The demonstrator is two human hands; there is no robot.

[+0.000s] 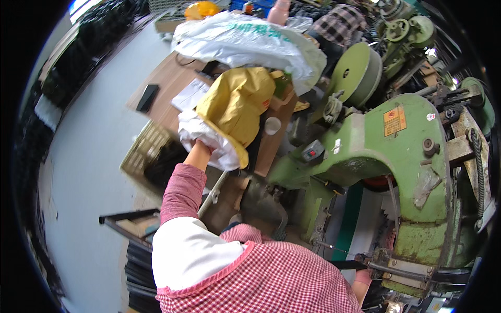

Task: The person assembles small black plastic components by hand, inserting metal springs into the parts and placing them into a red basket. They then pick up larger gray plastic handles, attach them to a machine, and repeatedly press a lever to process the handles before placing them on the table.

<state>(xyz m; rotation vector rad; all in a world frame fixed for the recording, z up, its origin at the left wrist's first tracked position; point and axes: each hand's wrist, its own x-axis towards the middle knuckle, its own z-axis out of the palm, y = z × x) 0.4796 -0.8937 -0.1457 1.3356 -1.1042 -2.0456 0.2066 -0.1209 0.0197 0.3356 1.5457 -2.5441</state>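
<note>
My left hand (202, 148) reaches into the opening of a yellow bag (237, 101) with a white lining (201, 130). The lining covers its fingers, so whether they grip anything is hidden. The bag slumps on a wood-topped table (169, 78). Far to the lower right, my right hand (362, 261) is beside the lower part of a green machine (412, 156), close to a black strip (347, 264). Only a little of that hand shows past my checked apron, and its fingers cannot be made out.
A cream plastic crate (143, 148) with dark contents stands below the table's left side. On the table lie a black phone-like object (148, 98), a white cup (272, 125) and a large white sack (245, 44). A red-button switch box (313, 151) sits on the machine.
</note>
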